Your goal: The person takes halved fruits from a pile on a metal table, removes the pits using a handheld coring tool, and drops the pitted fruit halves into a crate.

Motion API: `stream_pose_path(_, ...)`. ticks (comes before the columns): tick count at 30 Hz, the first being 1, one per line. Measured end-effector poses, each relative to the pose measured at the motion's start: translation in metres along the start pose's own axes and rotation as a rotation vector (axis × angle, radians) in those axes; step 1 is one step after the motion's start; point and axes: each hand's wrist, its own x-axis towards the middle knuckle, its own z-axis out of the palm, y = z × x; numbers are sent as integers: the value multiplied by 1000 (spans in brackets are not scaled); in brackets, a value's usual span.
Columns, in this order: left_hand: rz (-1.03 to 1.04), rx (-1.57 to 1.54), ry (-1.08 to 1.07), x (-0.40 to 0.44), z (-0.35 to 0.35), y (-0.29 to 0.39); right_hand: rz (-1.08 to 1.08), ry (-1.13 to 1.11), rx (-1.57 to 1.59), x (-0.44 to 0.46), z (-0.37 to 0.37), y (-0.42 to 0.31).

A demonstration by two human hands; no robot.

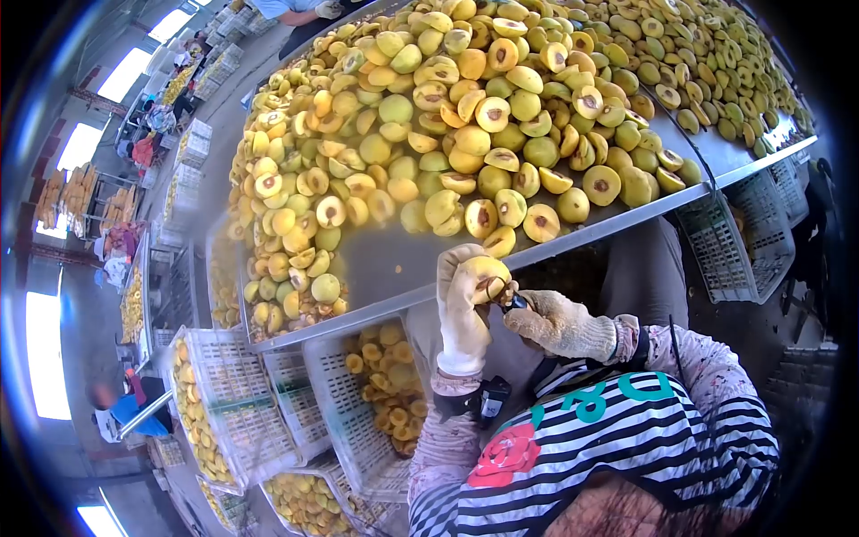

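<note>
The left hand (460, 309) has its grip curled around a yellow fruit (484, 271) beside the near edge of the desk (385, 264), apparently steadying it with its brown patch exposed; the right hand's (562, 328) grip clasps a dark-handled tool (514, 302) close in, probably for control.

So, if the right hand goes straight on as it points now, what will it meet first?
Probably the yellow fruit held in the left hand, though the picture leaves the depth unclear.
</note>
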Motion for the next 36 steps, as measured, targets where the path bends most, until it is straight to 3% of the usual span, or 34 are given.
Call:
stream_pose_path(8, -1, -283, 14, -4, -3, -18, 53, -34, -24, 6, 2, 4)
stream_pose_path(13, 4, -39, 236, -5, 21, -13, 91, -202, 165, 12, -7, 10)
stream_pose_path(15, -14, -91, 160, -2, 22, -9, 46, -259, 214, 14, -11, 17)
stream_pose_path(17, -58, -154, 73, 0, 17, -8, -169, -165, 109, 13, -11, 19)
stream_pose_path(19, -126, -229, -31, 6, 10, -11, -208, -165, 91, 12, -14, 19)
stream_pose_path(22, 22, -173, 91, 8, 23, -16, 2, -318, 197, 9, -25, 12)
stream_pose_path(23, 78, -167, 83, 7, 25, -20, 152, -518, 459, 14, -28, 24)
stream_pose_path(25, 194, -156, 68, 7, 27, -25, 76, -412, 335, 10, -28, 17)
stream_pose_path(26, 164, -168, 28, 6, 25, -26, 41, -363, 274, 9, -25, 16)
stream_pose_path(27, 135, -181, -14, 7, 22, -26, -238, -235, 136, 9, -21, 18)
stream_pose_path(29, 48, -233, -82, 9, 17, -24, -26, -406, 272, 9, -26, 20)
stream_pose_path(31, -31, -311, -289, 17, 4, -27, 159, -604, 415, 13, -33, 30)
stream_pose_path(32, -67, -350, -392, 20, -1, -26, 66, -505, 262, 13, -31, 32)
stream_pose_path(34, -179, -179, -363, 16, 1, -11, -126, -301, -40, 10, -22, 30)
stream_pose_path(36, -300, -16, -397, 18, -2, 1, -215, -257, 46, 7, -13, 27)
